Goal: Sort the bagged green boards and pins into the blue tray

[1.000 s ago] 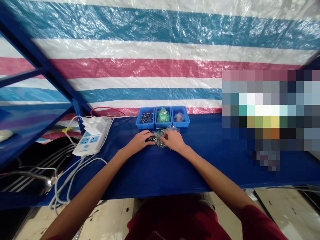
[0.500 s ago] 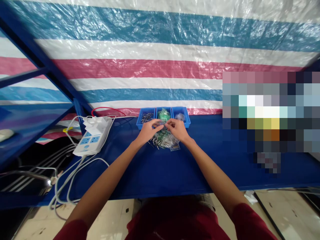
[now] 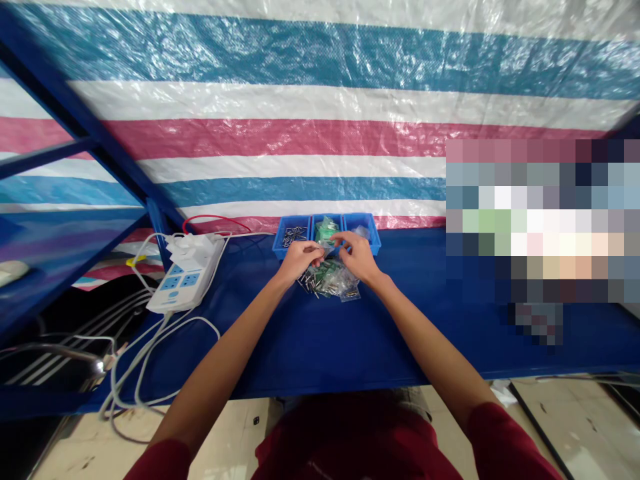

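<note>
My left hand (image 3: 301,260) has its thumb and fingers pinched on a small clear plastic bag (image 3: 325,247), partly hidden by the fingers. Beside it, my right hand (image 3: 357,256) has its fingers apart, the index finger reaching over the front of the middle bin, and I see nothing in its grasp. Under both hands lies a pile of metal screws (image 3: 311,283), green pieces and clear plastic bags (image 3: 344,285). Just behind stand three joined blue bins (image 3: 280,252): dark metal screws (image 3: 294,235) at left, green packets (image 3: 327,228) in the middle, clear bags (image 3: 361,232) at right.
A white power strip (image 3: 187,277) with adapters plugged in sits on the blue table (image 3: 320,353) at left, its cables looping over the front edge. A striped plastic sheet (image 3: 300,137) hangs behind. Blue metal frame bars (image 3: 107,160) rise at left. Blurred blocks cover the right side.
My right hand has come away from the left, its fingers spreading. The left hand keeps the clear bag and has turned slightly, fingers curled more. Pile and bins look the same.
</note>
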### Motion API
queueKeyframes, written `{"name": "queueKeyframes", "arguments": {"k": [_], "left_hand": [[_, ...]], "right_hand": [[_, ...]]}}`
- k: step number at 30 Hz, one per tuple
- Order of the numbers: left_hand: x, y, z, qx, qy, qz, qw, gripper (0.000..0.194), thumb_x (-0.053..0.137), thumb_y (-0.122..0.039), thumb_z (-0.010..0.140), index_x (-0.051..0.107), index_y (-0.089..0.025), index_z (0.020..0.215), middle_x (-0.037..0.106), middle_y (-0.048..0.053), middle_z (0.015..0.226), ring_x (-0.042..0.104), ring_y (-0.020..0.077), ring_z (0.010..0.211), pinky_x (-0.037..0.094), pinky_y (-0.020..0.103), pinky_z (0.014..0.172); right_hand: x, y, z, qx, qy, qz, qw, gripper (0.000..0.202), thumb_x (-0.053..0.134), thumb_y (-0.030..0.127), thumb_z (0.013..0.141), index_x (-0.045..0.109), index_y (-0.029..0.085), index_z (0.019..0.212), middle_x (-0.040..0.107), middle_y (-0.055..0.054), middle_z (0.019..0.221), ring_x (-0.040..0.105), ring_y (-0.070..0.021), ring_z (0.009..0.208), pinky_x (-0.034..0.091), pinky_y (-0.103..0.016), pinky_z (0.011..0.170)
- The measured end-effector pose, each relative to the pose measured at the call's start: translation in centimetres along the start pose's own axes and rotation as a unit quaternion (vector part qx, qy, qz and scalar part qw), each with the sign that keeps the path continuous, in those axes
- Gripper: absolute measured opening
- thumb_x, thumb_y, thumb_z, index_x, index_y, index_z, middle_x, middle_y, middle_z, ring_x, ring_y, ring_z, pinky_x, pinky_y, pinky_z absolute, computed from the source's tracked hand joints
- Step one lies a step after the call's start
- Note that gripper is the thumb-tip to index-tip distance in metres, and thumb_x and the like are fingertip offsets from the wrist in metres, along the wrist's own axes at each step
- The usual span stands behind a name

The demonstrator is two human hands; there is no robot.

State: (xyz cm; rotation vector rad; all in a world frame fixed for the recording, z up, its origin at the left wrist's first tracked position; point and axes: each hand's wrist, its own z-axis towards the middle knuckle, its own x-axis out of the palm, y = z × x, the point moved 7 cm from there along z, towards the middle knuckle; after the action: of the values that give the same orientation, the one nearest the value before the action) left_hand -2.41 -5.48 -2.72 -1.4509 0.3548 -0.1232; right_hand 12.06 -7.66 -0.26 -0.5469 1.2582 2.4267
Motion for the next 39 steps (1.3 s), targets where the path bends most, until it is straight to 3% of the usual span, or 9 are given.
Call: {"name": "queueKeyframes", "arguments": {"k": [6,10,14,17,19,23,27,33,39], "left_hand": [[0.4,1.3,-0.7,-0.066,0.016,-0.107,0.992,0.028,0.074,-0.034,0.067,0.057,-0.014,0.058,0.051,-0.002,0.05,0.043,0.0064,0.043,0.031,0.021,0.044],[0.4,2.0,-1.2,-0.115,0.036,-0.134,0.984,0.036,0.077,-0.04,0.068,0.055,-0.013,0.057,0.047,-0.003,0.047,0.038,0.0039,0.039,0.024,0.02,0.041],[0.0,2.2,-1.0,-0.127,0.03,-0.112,0.985,0.042,0.076,-0.046,0.07,0.054,-0.013,0.058,0.047,-0.002,0.047,0.038,0.0042,0.039,0.023,0.019,0.04],[-0.5,1.5,-0.7,-0.094,-0.002,-0.063,0.994,0.043,0.069,-0.054,0.076,0.059,-0.013,0.069,0.058,0.003,0.058,0.047,0.0078,0.044,0.028,0.02,0.041],[-0.8,0.4,-0.6,-0.026,-0.026,-0.005,0.999,0.045,0.061,-0.058,0.08,0.065,-0.014,0.081,0.065,0.005,0.07,0.055,0.0114,0.054,0.034,0.021,0.044],[0.0,-1.5,-1.2,0.086,0.002,0.102,0.991,0.037,0.061,-0.051,0.082,0.069,-0.015,0.083,0.064,0.002,0.066,0.058,0.0139,0.061,0.042,0.023,0.054],[0.3,-1.2,-1.7,0.078,0.019,0.064,0.995,0.03,0.069,-0.043,0.075,0.066,-0.015,0.082,0.064,0.001,0.064,0.058,0.0131,0.055,0.046,0.024,0.054],[0.0,0.1,-2.1,0.035,-0.03,-0.056,0.997,0.044,0.074,-0.044,0.073,0.053,-0.02,0.102,0.057,-0.006,0.054,0.049,0.0087,0.04,0.039,0.02,0.043],[0.0,-0.1,-2.0,0.071,-0.016,-0.013,0.997,0.046,0.058,-0.06,0.082,0.064,-0.015,0.083,0.063,0.005,0.076,0.054,0.0115,0.056,0.041,0.023,0.047]], "right_hand": [[0.9,0.2,-1.1,-0.069,0.038,-0.063,0.995,0.032,0.051,0.006,0.081,0.07,0.021,0.102,0.06,-0.008,0.112,0.06,-0.016,0.077,0.051,-0.031,0.072],[0.9,0.6,-1.3,-0.098,0.023,-0.072,0.992,0.014,0.056,0.022,0.091,0.069,0.021,0.093,0.061,-0.008,0.107,0.06,-0.0169,0.082,0.05,-0.031,0.075],[1.1,0.9,-0.6,-0.107,0.053,-0.071,0.99,0.012,0.054,0.021,0.092,0.065,0.019,0.089,0.064,-0.007,0.097,0.061,-0.0184,0.089,0.048,-0.03,0.076],[1.2,0.5,-0.2,-0.077,0.073,-0.072,0.992,0.011,0.052,0.021,0.091,0.063,0.018,0.089,0.066,-0.006,0.092,0.061,-0.0179,0.084,0.046,-0.029,0.073],[1.0,0.2,-0.1,-0.048,0.066,-0.077,0.994,0.012,0.051,0.022,0.091,0.063,0.018,0.089,0.068,-0.005,0.087,0.062,-0.0181,0.079,0.046,-0.029,0.072],[0.5,-0.1,-0.5,-0.004,0.032,-0.074,0.997,0.012,0.053,0.024,0.089,0.064,0.019,0.088,0.069,-0.004,0.079,0.063,-0.0193,0.072,0.045,-0.03,0.07],[-0.3,0.4,-1.3,0.017,-0.011,-0.009,1.0,0.016,0.05,0.026,0.091,0.064,0.02,0.092,0.067,-0.003,0.075,0.062,-0.0174,0.068,0.048,-0.029,0.068],[-0.2,1.7,-2.4,-0.051,0.01,-0.004,0.999,0.02,0.053,0.022,0.088,0.066,0.022,0.104,0.062,-0.008,0.111,0.06,-0.0155,0.075,0.051,-0.031,0.069],[0.5,0.9,-2.6,-0.005,-0.009,0.008,1.0,0.016,0.056,0.03,0.089,0.065,0.018,0.082,0.062,-0.005,0.081,0.057,-0.0159,0.072,0.047,-0.028,0.066]]}}
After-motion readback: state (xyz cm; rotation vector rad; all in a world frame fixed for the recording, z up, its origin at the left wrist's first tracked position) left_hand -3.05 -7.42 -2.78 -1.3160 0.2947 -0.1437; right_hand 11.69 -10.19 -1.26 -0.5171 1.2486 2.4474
